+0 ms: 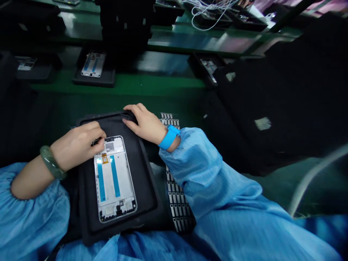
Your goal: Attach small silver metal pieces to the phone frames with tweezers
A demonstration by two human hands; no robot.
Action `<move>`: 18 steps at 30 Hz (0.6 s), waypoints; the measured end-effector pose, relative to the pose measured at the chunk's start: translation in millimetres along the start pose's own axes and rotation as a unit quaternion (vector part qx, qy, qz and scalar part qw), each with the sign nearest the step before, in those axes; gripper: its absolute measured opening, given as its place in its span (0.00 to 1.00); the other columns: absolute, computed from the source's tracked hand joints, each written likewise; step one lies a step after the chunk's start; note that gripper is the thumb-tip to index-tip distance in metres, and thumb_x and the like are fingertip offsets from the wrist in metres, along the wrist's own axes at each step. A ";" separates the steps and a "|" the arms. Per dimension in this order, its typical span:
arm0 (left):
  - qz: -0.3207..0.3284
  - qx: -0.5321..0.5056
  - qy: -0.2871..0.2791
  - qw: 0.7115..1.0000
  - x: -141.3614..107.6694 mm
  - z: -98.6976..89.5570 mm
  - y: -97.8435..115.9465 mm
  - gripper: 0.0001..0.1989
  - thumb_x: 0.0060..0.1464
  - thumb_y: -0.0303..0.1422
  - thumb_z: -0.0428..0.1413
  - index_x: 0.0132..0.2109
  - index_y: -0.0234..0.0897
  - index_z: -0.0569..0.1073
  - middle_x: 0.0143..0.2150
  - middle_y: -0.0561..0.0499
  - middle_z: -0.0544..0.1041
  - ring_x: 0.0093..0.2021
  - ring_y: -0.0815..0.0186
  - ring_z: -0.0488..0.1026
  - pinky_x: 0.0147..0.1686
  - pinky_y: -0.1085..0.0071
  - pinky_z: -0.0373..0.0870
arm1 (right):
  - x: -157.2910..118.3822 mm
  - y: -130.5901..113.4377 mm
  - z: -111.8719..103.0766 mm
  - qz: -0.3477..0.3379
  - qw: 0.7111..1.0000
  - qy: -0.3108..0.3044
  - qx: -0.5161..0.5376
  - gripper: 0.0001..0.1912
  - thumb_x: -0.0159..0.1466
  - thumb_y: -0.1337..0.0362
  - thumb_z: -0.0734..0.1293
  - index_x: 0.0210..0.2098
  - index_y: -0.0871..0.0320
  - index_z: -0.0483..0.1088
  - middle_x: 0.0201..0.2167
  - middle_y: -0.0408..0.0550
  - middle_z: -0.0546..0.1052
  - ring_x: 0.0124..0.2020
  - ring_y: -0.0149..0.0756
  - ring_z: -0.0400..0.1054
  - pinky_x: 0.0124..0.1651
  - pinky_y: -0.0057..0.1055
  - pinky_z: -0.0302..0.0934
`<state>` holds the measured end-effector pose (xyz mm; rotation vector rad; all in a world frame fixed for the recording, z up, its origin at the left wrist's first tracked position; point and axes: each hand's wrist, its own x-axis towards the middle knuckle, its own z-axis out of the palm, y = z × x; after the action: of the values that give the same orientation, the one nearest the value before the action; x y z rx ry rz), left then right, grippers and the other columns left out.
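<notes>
Left hand: my left hand (77,146) is curled narrow, and its fingers pinch a small dark item (95,141) at the top edge of the frame; my fingers hide most of it, so I cannot tell what it is.

Right hand: my right hand (145,123) is open and loosely spread, its fingertips on a dark raised strip (127,116) at the tray's top edge. It holds nothing that I can see.

Phone display frame: the phone display frame (114,179) lies inside face-down, in the black rubber tray (144,181) on my lap, its white back showing two blue strips and a small gold tab (104,158).

Handling: I judge it light, thin and stiff but fragile, with a slick rim. I would take it by the metal edges and keep off the gold tab.

Around me: a metal parts strip (176,195) lies beside the tray. Ahead, on the green workbench (116,85), sits another frame in its tray (93,64), with white cables (209,14) beyond. My blue sleeve (195,170) crosses the lower right.
</notes>
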<state>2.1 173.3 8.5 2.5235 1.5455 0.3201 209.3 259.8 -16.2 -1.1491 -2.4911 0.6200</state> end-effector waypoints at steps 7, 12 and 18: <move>-0.039 -0.076 -0.032 0.996 -5.4 -11.9 -8.1 0.14 0.54 0.36 0.48 0.41 0.37 0.75 0.38 0.50 0.75 0.35 0.67 0.72 0.37 0.71 0.69 | 0.7 2.2 2.1 -0.004 1.000 0.008 0.013 0.19 0.64 0.59 0.60 0.53 0.59 0.61 0.48 0.52 0.66 0.44 0.40 0.66 0.48 0.37 0.62; -0.035 -0.082 -0.033 0.995 -5.6 -9.7 -7.5 0.14 0.55 0.39 0.48 0.39 0.37 0.75 0.37 0.50 0.73 0.34 0.68 0.72 0.37 0.71 0.69 | 1.3 2.9 3.4 -0.006 1.000 0.013 0.018 0.19 0.64 0.59 0.59 0.53 0.59 0.62 0.47 0.51 0.66 0.45 0.41 0.65 0.48 0.37 0.61; -0.032 -0.071 -0.023 0.997 -0.1 -6.3 -7.4 0.12 0.53 0.36 0.48 0.33 0.36 0.74 0.31 0.51 0.72 0.28 0.70 0.69 0.30 0.72 0.66 | 2.9 6.7 5.5 -0.021 0.999 0.030 0.017 0.17 0.63 0.61 0.60 0.51 0.59 0.62 0.47 0.50 0.67 0.44 0.39 0.65 0.47 0.35 0.61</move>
<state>-6.0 176.7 12.7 2.3511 1.5264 0.3485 209.2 264.6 -23.9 -1.0838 -2.4391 0.6043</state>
